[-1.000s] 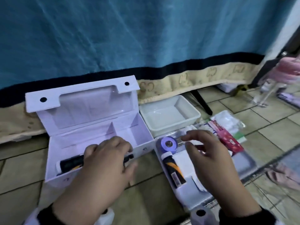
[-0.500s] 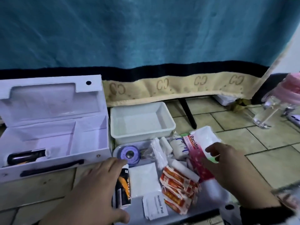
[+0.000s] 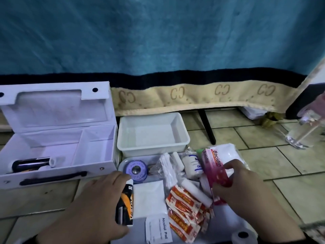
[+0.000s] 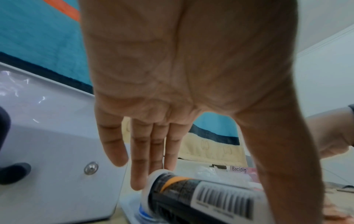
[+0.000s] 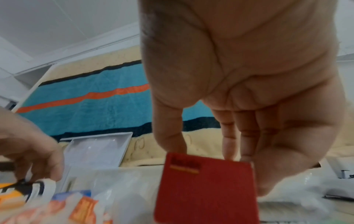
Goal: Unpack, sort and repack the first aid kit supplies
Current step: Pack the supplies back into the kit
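Supplies lay on the tray beside my open kit box. My right hand pinched the pink Bacidin box; it seemed light and stiff, best held by its sides. My left hand stayed flat, fingers touching the black tube. The box looked red and blurry.

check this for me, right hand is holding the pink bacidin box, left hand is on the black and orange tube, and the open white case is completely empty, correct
Not quite. The open white case is not empty: the head view shows a dark tube lying in its left compartment. The rest holds: the right hand grips the pink Bacidin box, and the left hand is on the black and orange tube.
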Tool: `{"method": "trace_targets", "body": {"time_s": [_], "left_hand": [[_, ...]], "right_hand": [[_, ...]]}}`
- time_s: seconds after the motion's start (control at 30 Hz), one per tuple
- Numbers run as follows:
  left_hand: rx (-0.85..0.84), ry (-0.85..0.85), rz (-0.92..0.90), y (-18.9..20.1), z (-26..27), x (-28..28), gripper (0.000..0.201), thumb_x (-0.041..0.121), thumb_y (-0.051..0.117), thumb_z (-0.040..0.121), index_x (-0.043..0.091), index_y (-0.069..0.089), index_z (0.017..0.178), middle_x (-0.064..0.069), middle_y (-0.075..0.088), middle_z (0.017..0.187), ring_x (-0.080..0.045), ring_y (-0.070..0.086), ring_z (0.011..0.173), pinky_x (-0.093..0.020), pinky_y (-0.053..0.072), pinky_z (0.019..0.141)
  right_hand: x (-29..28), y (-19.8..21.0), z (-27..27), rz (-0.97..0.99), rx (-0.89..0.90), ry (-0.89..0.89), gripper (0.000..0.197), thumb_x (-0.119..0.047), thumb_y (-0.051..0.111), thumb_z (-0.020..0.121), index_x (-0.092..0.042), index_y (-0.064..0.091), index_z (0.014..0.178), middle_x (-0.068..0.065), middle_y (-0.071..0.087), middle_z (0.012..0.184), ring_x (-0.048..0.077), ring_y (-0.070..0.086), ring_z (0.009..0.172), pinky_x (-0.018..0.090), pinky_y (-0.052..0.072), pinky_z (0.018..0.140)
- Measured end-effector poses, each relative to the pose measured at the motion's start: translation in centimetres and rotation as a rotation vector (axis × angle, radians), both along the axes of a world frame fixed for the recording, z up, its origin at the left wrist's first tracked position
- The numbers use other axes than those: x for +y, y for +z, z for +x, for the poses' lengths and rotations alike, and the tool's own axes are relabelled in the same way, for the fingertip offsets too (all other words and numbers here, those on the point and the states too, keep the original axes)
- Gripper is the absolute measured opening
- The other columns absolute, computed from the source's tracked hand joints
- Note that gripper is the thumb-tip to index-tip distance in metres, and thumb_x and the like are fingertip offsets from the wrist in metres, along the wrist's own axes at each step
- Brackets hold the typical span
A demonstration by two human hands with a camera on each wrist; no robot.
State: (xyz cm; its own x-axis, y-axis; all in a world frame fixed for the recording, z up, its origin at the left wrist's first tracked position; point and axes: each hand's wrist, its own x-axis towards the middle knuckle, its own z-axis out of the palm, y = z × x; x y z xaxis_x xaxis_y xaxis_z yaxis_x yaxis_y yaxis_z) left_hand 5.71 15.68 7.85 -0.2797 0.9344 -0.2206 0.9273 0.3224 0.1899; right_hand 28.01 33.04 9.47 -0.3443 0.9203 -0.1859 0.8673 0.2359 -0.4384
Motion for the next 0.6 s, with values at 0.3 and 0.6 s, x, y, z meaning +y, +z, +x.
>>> {"method": "trace_targets", "body": {"time_s": [0.3, 0.6], "left_hand": [[-0.047, 0.139, 0.222, 3.0, -1.7, -2.5, 0.097, 0.077, 0.057, 0.040, 0.030, 0.049, 0.125, 0.020, 0.052, 0.114, -0.009, 0.062, 0.101, -0.029, 0.048, 0.081], [-0.127, 0.371, 0.538, 4.5, -8.9, -10.0, 0.094, 0.074, 0.063, 0.033, 0.046, 0.040, 0.120, 0.028, 0.046, 0.114, 0.014, 0.049, 0.099, -0.018, 0.043, 0.073]], "right_hand": [[-1.1, 2.7, 0.1, 0.073, 0.290, -0.108, 0.044, -0.026, 0.075, 0.067, -0.026, 0.052, 0.104, -0.011, 0.065, 0.072, 0.016, 0.066, 0.068, 0.034, 0.046, 0.061], [-8.2, 5.0, -8.7, -0.107, 0.689, 0.106, 0.031, 0.002, 0.071, 0.068, -0.023, 0.067, 0.086, 0.007, 0.067, 0.079, 0.010, 0.064, 0.056, 0.017, 0.051, 0.046]]}}
